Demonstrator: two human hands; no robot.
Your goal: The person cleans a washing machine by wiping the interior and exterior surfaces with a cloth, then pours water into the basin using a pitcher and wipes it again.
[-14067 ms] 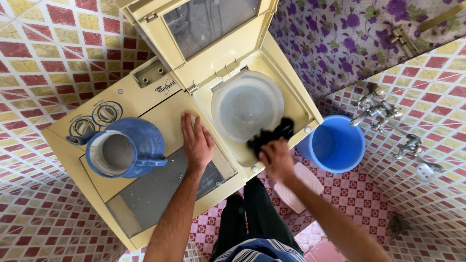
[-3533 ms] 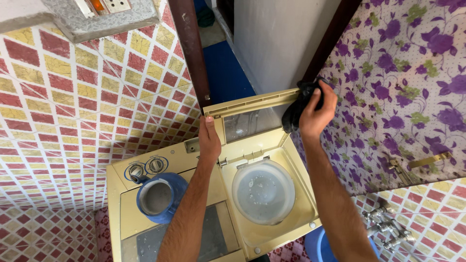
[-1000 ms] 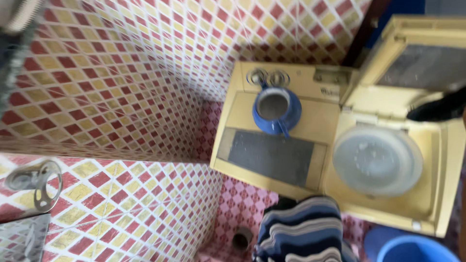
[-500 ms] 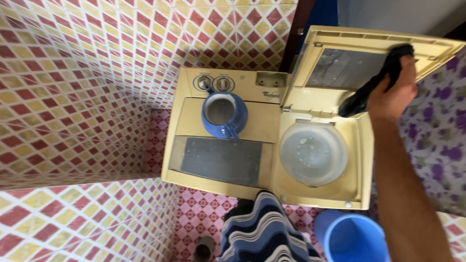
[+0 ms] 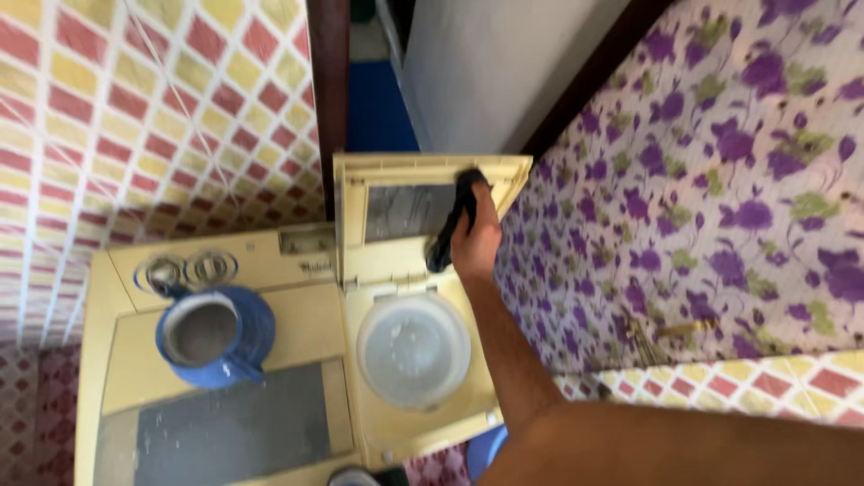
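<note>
Left to right, as we read it: blue jug (image 5: 214, 336) standing on washer (image 5: 297, 315) left lid, beside two dials (image 5: 187, 268). Centre: raised lid (image 5: 396, 220), upright, pane facing us; round inner cover (image 5: 413, 349) below it. Right hand (image 5: 475, 238) closed around dark cloth (image 5: 453, 229), pressing it on lid's right edge. Cloth's long axis runs up lid, from hand toward top corner. Left hand out of view. Floral wall (image 5: 702, 180) at right.
</note>
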